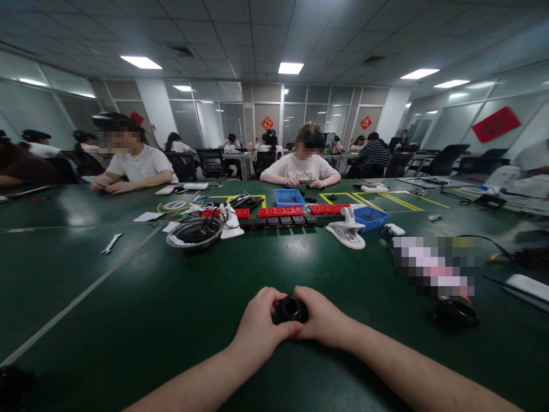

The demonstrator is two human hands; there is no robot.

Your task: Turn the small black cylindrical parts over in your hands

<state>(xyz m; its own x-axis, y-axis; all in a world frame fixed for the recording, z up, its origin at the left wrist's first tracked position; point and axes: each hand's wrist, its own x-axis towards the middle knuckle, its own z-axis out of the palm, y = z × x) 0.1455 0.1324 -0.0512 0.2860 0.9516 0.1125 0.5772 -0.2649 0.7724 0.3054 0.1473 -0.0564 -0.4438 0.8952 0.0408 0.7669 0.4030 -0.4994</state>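
Note:
Both hands meet around a small black round part (291,309) with a hole in its middle, low over the green table (180,309). My left hand (261,320) grips it from the left, its thumb crossing the near side. From the right my right hand (323,317) closes on the same part, fingers curled along its far side. The hole faces up toward me. The part's underside is hidden by the hands, and its exact kind cannot be made out.
Ahead stand a steel bowl (195,234) with black items, red socket strips (281,212), blue bins (371,218) and a white clip stand (347,229). A wrench (111,244) lies left. At right is a black cable coil (455,312). Across the table sits a person (300,163).

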